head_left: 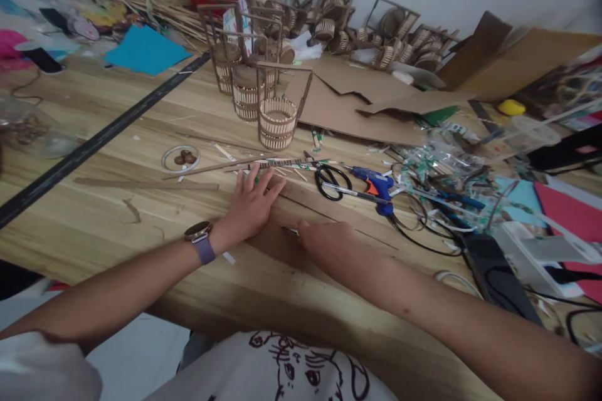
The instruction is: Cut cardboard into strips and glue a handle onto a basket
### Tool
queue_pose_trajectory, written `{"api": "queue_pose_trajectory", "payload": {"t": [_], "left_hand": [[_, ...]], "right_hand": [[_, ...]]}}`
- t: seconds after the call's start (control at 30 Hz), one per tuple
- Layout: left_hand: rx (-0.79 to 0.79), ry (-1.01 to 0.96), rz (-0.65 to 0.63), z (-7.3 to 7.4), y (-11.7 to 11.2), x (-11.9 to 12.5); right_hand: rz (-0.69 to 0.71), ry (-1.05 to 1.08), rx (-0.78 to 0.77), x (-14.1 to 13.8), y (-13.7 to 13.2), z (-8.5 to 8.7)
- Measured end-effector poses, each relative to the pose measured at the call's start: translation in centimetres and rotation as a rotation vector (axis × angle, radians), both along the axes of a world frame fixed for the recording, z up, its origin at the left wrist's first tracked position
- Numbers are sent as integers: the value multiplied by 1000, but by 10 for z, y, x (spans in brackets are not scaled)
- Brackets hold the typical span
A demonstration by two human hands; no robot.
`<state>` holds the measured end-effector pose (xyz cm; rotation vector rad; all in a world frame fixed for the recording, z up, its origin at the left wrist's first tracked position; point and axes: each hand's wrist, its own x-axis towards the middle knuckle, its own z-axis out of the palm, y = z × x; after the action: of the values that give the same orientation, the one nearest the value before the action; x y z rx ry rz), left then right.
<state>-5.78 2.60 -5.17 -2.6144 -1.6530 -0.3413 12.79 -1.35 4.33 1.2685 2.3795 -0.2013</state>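
My left hand (251, 203) lies flat with its fingers spread, pressing on a piece of brown cardboard (277, 244) near the table's front edge. Just right of it, my right hand (327, 239) is closed. A thin pale tip pokes out beyond its fingers over the cardboard; the rest of that tool is hidden in the fist. Beyond the hands lie black-handled scissors (333, 183) with a silver pen-like tool across them. A blue glue gun (376, 185) rests to their right. A striped strip (286, 163) lies past my left fingertips.
Small wooden buckets with tall handles (277, 122) stand farther back, with more heaped by the wall. A clear ring holds several brown beads (185, 157) at left. Torn cardboard (338, 109) lies behind; plastic scraps, cables and a white container (536, 257) crowd the right.
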Motion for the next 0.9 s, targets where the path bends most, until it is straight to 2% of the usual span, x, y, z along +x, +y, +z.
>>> {"api": "queue_pose_trajectory", "payload": {"t": [0.2,0.5,0.77,0.9], "left_hand": [[-10,-8,4,1,0,0],[29,-29,-11,-1,-3,-1],[88,-3,-36,2,-2,0],[164,9,-154,8,-15,4]], "right_hand": [[-23,-111,-27,17,-4,4],[-12,-125,14,51,-17,-13],[-17,-140,-1,54,-19,-12],[-15,-148,-42,47,-15,0]]}}
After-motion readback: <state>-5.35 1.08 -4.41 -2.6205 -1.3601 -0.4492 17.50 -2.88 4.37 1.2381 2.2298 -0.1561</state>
